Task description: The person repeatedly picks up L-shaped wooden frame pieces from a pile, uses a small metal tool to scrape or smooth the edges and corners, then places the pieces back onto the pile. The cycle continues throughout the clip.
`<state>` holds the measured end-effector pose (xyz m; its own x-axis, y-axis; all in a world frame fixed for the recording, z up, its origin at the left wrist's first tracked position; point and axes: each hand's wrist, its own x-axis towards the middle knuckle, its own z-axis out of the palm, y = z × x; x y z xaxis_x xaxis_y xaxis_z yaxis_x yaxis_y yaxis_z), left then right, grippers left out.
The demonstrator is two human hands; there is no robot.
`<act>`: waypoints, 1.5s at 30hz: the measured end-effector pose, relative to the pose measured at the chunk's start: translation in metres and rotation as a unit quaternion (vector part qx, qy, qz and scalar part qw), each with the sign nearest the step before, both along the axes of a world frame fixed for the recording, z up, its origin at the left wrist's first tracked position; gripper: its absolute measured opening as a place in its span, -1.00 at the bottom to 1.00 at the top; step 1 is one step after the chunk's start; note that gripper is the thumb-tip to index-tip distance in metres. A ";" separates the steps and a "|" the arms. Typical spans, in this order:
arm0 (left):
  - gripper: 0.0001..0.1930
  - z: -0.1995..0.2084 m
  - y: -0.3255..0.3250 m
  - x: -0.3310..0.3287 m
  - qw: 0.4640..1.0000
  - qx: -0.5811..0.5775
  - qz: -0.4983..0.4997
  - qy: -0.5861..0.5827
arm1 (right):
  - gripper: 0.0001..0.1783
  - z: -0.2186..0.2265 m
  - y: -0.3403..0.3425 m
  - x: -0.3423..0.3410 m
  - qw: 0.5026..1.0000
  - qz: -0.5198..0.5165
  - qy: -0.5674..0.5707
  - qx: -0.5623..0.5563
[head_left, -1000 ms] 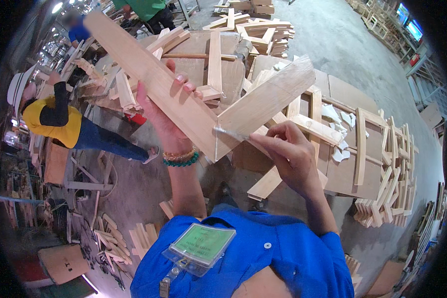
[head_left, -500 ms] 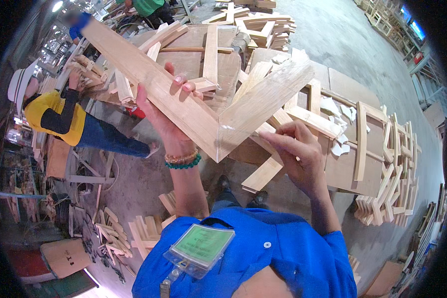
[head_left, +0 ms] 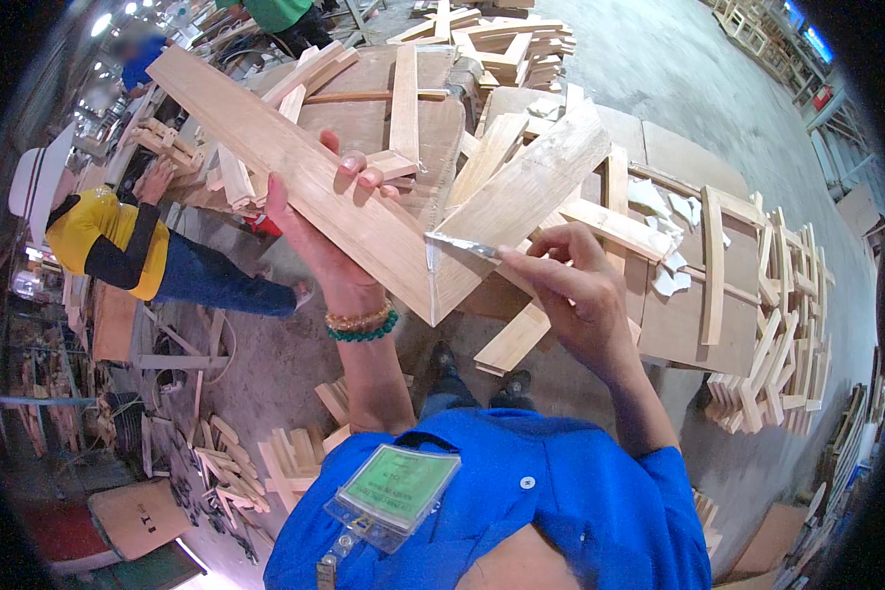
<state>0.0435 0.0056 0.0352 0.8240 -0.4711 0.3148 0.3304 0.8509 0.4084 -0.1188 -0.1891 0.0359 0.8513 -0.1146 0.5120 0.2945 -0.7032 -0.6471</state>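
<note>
My left hand (head_left: 320,246) is wrapped around one arm of a V-shaped wooden piece (head_left: 285,147), made of two pale boards meeting at a mitred corner, and holds it up in front of me. A white line of filler-like paste runs along the joint. My right hand (head_left: 582,285) pinches a narrow metal putty knife (head_left: 474,246) between thumb and fingers. The blade lies on the wood, its tip at the inner end of the joint. Its handle is mostly hidden in my fingers.
Beyond the wood is a cardboard-covered bench (head_left: 678,329) with loose wooden pieces and torn white scraps (head_left: 671,280). Stacked angled frames (head_left: 757,388) stand at the right. A person in yellow (head_left: 118,236) works at the left. Wooden offcuts (head_left: 228,467) lie on the floor at lower left.
My right hand has risen slightly and moved left, bringing the putty knife's blade to the joint. More white paste shows along the seam. The wooden piece has shifted slightly left.
</note>
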 end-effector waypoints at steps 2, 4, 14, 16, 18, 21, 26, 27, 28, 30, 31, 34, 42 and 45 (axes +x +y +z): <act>-0.36 0.000 -0.001 0.000 1.000 0.002 -0.004 -0.002 | -0.63 0.003 0.000 -0.006 0.999 0.037 0.013 -0.010; -0.36 -0.001 0.000 -0.002 1.000 0.008 0.001 -0.002 | -0.62 0.001 -0.001 -0.017 0.997 0.064 0.039 -0.009; -0.44 0.007 -0.017 -0.002 0.998 -0.057 -0.006 0.010 | -0.73 0.001 -0.049 -0.061 0.943 -0.007 -0.012 0.331; -0.52 -0.003 -0.022 -0.005 0.994 0.029 0.077 0.071 | -0.72 -0.001 -0.049 -0.059 0.946 -0.042 -0.033 0.320; -0.58 -0.017 -0.031 -0.009 0.978 0.098 0.119 0.137 | -0.67 -0.005 -0.047 -0.052 0.970 -0.093 -0.012 0.223; -0.61 -0.035 -0.040 -0.012 0.958 0.149 0.128 0.208 | -0.66 -0.023 -0.042 -0.035 0.982 -0.132 -0.020 0.133; -0.60 -0.057 -0.055 -0.018 0.937 0.187 0.168 0.241 | -0.70 -0.041 -0.038 0.001 0.976 -0.216 -0.012 -0.016; -0.60 -0.059 -0.053 -0.017 0.935 0.188 0.173 0.246 | -0.69 -0.045 -0.035 0.005 0.974 -0.225 0.003 -0.040; -0.60 -0.061 -0.052 -0.016 0.933 0.188 0.177 0.251 | -0.69 -0.046 -0.032 0.008 0.970 -0.233 0.019 -0.064; -0.59 -0.061 -0.053 -0.015 0.929 0.189 0.187 0.257 | -0.68 -0.048 -0.022 0.007 0.974 -0.216 0.025 -0.066; -0.58 -0.061 -0.054 -0.014 0.928 0.190 0.194 0.256 | -0.68 -0.055 -0.019 0.008 0.976 -0.206 0.025 -0.059; -0.59 -0.061 -0.051 -0.012 0.929 0.183 0.205 0.248 | -0.66 -0.059 -0.010 0.003 0.985 -0.163 0.040 -0.039; -0.59 -0.024 -0.033 -0.013 0.927 0.293 0.221 0.078 | -0.58 -0.064 -0.034 -0.042 0.974 -0.058 0.028 0.219; -0.46 -0.004 -0.037 -0.029 0.902 0.337 0.268 0.012 | -0.71 -0.063 -0.052 -0.066 0.961 -0.145 0.048 0.230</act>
